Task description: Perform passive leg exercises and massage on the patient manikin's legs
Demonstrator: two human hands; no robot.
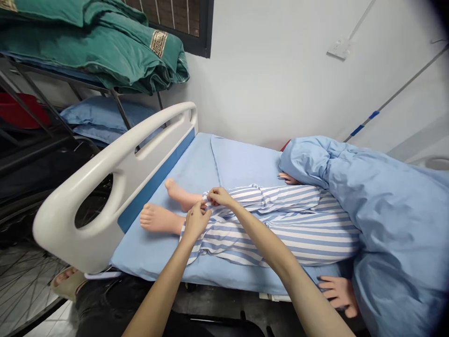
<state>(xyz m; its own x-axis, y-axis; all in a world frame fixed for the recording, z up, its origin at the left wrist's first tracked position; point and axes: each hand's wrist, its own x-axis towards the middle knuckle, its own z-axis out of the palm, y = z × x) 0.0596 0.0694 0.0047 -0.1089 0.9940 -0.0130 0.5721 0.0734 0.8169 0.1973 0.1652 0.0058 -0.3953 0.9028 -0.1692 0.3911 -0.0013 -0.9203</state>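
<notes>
Blue-and-white striped trousers (294,234) clothe the legs of a manikin lying on a bed. At the ankle of the farther leg, my left hand (197,221) has its fingers closed on the trouser hem. Just beyond it, my right hand (220,196) pinches the same trouser leg near its cuff. The manikin's bare nearer foot (159,218) and farther foot (180,194) point towards the footboard. My fingers partly hide the cloth they grip.
A cream footboard (87,173) rises at the left end of the light blue mattress (242,157). A blue quilt (393,206) covers the manikin's upper body; one manikin hand (338,295) hangs over the near edge. Green bedding (94,42) lies on a rack behind.
</notes>
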